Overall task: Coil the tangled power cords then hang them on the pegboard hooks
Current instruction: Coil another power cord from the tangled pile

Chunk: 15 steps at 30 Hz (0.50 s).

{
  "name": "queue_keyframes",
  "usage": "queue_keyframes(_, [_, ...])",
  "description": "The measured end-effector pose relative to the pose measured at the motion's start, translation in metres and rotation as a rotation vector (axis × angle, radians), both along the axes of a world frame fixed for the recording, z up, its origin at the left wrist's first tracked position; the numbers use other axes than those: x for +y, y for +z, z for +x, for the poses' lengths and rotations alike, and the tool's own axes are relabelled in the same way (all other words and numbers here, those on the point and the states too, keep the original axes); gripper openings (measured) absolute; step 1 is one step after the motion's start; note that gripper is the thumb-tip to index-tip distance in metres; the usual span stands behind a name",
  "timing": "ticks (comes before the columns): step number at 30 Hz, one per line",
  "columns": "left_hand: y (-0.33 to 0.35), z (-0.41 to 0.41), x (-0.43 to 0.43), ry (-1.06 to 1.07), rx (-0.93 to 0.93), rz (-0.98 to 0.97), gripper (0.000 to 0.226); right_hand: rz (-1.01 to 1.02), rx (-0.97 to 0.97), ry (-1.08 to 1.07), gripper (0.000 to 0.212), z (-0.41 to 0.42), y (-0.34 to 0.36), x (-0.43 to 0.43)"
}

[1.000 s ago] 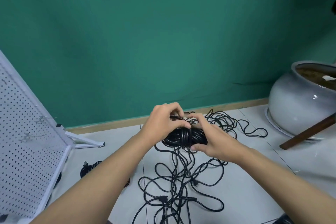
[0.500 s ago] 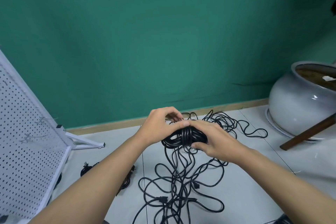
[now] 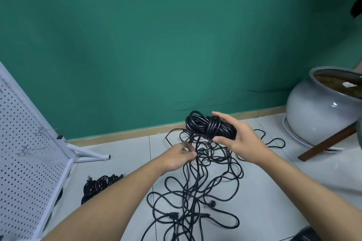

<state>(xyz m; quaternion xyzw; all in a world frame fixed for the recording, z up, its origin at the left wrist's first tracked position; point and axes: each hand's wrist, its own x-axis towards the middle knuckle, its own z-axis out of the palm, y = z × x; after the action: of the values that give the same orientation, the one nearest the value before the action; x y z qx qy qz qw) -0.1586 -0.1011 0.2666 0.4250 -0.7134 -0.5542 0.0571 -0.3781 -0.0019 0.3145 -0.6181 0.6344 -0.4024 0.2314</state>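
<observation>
Coiled cord (image 3: 203,126), end behind right hand (image 3: 244,141); loose strand (image 3: 198,146) in left hand (image 3: 178,158)

Soft, even indoor light fills the scene, throwing only faint shadows on the tiled floor (image 3: 274,191). A small glare spot marks the glazed pot (image 3: 317,115). Wide-angle distortion bends the edges; focus slightly soft.

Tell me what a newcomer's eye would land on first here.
First, the coiled cord bundle, held up at centre by the right hand with the thumb below and the fingers over it. Beneath it a black tangle of cords sprawls over the pale floor, and the left hand pinches strands near its top. Next come the white pegboard at far left and the big grey pot at right.
</observation>
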Motion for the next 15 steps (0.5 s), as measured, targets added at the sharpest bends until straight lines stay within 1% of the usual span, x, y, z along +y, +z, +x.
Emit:
queue_keyframes(2, [-0.002, -0.004, 0.001, -0.008, 0.02, 0.003, 0.011, 0.004, 0.02, -0.033, 0.071, -0.002, -0.002, -0.001])
queue_keyframes(4, [-0.004, -0.008, 0.002, -0.013, 0.016, 0.08, 0.009, 0.022, 0.049, -0.063, 0.069, -0.004, -0.002, -0.001])
queue_keyframes(7, [-0.002, -0.01, 0.005, 0.017, 0.041, 0.15, 0.014, 0.025, 0.13, -0.134, 0.068, -0.006, -0.004, -0.002])
queue_keyframes(8, [0.0, -0.009, 0.004, 0.031, 0.04, 0.111, 0.017, 0.023, 0.17, -0.167, 0.069, -0.007, -0.005, -0.002])
queue_keyframes(9, [0.001, -0.008, 0.001, 0.028, 0.013, 0.004, 0.021, 0.03, 0.214, -0.206, 0.07, -0.007, -0.007, -0.004])
queue_keyframes(10, [0.003, -0.006, -0.001, 0.001, -0.031, -0.144, 0.024, 0.053, 0.263, -0.25, 0.072, -0.008, -0.009, -0.007])
queue_keyframes(12, [0.013, -0.009, 0.001, -0.107, -0.096, -0.398, 0.03, 0.14, 0.379, -0.325, 0.076, -0.01, -0.015, -0.012])
queue_keyframes(14, [0.025, -0.017, 0.011, -0.243, -0.162, -0.573, 0.034, 0.233, 0.487, -0.342, 0.076, -0.007, -0.017, -0.014])
queue_keyframes(15, [0.033, -0.021, 0.016, -0.294, -0.215, -0.699, 0.035, 0.266, 0.527, -0.325, 0.075, -0.003, -0.018, -0.014])
